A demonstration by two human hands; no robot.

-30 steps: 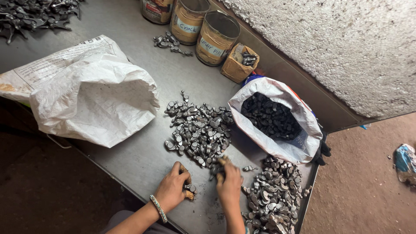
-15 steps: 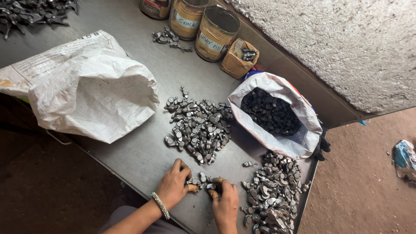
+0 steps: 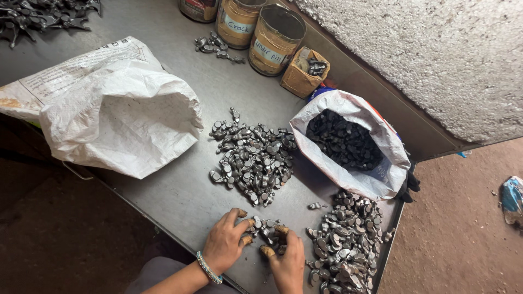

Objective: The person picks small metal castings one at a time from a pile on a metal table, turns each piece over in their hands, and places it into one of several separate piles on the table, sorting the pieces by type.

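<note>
Crouching over the near edge of the metal table (image 3: 163, 201), both hands work a small cluster of metal parts (image 3: 267, 227) that sits right btwn them. Left hand (image 3: 226, 244) w/ a beaded bracelet (image 3: 209, 268) has fingers curled, tips touching the cluster's left side; right hand (image 3: 289, 260) comes in from below-right, fingertips bent onto the same parts. Can't tell if either actually pinches a piece or just presses on them. Cluster lies just ahead of both hands, away from the body, roughly equal reach for each; its spread runs left-right, no clear long axis on single pieces. Bigger pile of parts (image 3: 253, 163) sits farther up the table, another pile (image 3: 346, 242) just beside the right hand, open white sack of dark pieces (image 3: 348, 144) beyond it, large white bag (image 3: 120, 114) off left
</note>
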